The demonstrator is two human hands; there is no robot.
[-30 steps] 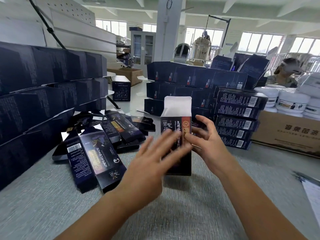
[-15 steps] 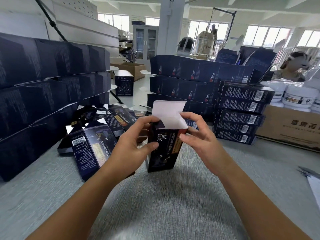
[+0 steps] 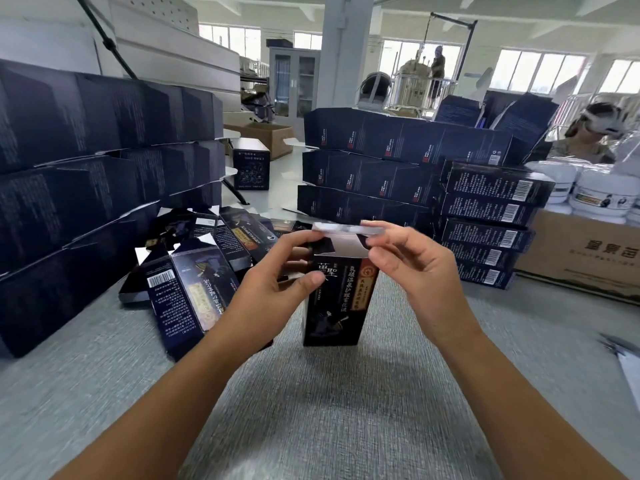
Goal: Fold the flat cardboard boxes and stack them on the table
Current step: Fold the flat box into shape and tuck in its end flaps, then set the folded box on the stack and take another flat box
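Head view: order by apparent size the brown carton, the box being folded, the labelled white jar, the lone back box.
brown carton (cropped by frame)
box being folded (nearest camera, so inflated)
labelled white jar
lone back box

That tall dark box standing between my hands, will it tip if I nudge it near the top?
Probably: the tall dark cardboard box stands narrow and upright on the grey table, so it likely tips easily. Its white top flap is not yet tucked in, suggesting a hollow, light, easily crushed shell.
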